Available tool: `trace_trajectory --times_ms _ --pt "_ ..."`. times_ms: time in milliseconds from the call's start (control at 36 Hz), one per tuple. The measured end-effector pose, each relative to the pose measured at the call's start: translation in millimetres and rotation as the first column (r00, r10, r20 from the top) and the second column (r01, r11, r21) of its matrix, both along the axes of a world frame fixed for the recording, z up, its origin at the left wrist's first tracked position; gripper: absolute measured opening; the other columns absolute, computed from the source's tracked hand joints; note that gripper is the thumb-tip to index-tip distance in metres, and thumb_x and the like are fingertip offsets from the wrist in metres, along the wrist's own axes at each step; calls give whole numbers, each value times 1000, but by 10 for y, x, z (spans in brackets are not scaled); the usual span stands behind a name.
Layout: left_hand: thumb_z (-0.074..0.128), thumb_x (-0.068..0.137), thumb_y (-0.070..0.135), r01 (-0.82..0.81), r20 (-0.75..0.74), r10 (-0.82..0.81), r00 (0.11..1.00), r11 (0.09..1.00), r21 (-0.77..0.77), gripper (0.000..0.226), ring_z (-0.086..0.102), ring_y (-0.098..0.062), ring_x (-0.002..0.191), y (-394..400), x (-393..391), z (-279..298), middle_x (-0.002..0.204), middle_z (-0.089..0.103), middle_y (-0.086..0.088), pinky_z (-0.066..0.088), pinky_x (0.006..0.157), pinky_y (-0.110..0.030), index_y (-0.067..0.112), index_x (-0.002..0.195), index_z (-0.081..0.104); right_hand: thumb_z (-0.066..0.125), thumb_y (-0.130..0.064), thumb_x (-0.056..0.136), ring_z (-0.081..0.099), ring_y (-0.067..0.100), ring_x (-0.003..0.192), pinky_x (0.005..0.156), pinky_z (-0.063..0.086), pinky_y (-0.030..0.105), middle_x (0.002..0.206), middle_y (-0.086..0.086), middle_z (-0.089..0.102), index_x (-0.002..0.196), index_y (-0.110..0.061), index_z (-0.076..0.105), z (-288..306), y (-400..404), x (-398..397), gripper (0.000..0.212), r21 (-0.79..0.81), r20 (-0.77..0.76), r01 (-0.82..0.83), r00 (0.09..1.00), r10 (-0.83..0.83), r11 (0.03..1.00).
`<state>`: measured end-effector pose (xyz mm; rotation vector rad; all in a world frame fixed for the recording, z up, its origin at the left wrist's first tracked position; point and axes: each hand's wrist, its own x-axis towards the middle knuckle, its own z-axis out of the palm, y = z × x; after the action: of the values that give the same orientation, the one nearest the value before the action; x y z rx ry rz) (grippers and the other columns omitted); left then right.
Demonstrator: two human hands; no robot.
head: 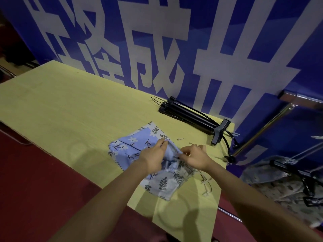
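Observation:
A blue and white floral cloth [130, 145] lies bunched on the yellow-green table [70, 109] near its right end. My left hand [153, 157] pinches a raised fold of the cloth at its top edge. Just to the right, my right hand [196, 157] pinches the same fold, with a thin dark pin or needle between the two hands. The cloth under my palms is hidden.
A black hand pump [194, 117] with hose lies at the table's back right, against the blue banner wall [174, 41]. A small pin [180, 139] and loose thread [206, 186] lie near the cloth. Patterned fabric with black hangers [288, 180] sits right of the table.

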<state>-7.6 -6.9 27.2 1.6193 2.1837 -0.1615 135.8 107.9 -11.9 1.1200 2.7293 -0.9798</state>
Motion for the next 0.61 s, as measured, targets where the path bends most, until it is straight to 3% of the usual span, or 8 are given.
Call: trace_trajectory --times_ms 56,111,222,306,444,611 --pt "53 90 5 -70 41 69 997 997 24 79 59 -33 97 55 -45 -58 158 4 -4 41 62 -35 12 151 4 34 -34 88 52 16 86 83 18 33 82 -2 63 84 -14 67 7 26 16 38 -58 -96 91 991 -96 994" --pt "53 91 5 -131 72 127 989 990 55 76 56 -33 108 101 -73 -95 156 9 -6 49 74 -41 13 151 7 34 -29 92 51 15 99 87 21 32 101 -7 61 102 -16 67 -31 82 28 37 -33 -154 240 958 -243 970" --pt "47 93 2 -241 117 227 967 962 124 69 47 -31 123 240 -59 -148 157 12 -6 48 82 -37 11 151 11 44 -7 92 56 31 107 91 43 40 120 11 58 117 -8 59 -247 324 30 30 99 -126 392 917 -379 915" --pt "45 94 1 -285 178 255 950 943 171 68 45 -30 126 350 -20 -186 159 9 -3 49 85 -41 13 151 11 44 -1 92 54 36 108 86 48 42 126 18 49 125 -3 53 -360 478 26 34 69 -34 375 927 -373 925" --pt "44 92 -3 -273 235 227 945 944 186 71 46 -29 124 532 -31 -252 159 7 2 46 77 -40 15 152 10 48 -5 94 48 41 113 88 44 41 130 20 38 129 0 42 -551 688 -18 36 58 101 313 943 -317 948" --pt "46 90 -3 -294 269 241 933 940 176 71 51 -28 116 646 -69 -311 159 9 1 49 77 -43 13 151 14 47 -10 96 49 40 111 84 44 39 127 19 38 122 0 44 -650 820 -79 28 99 132 285 946 -296 954"
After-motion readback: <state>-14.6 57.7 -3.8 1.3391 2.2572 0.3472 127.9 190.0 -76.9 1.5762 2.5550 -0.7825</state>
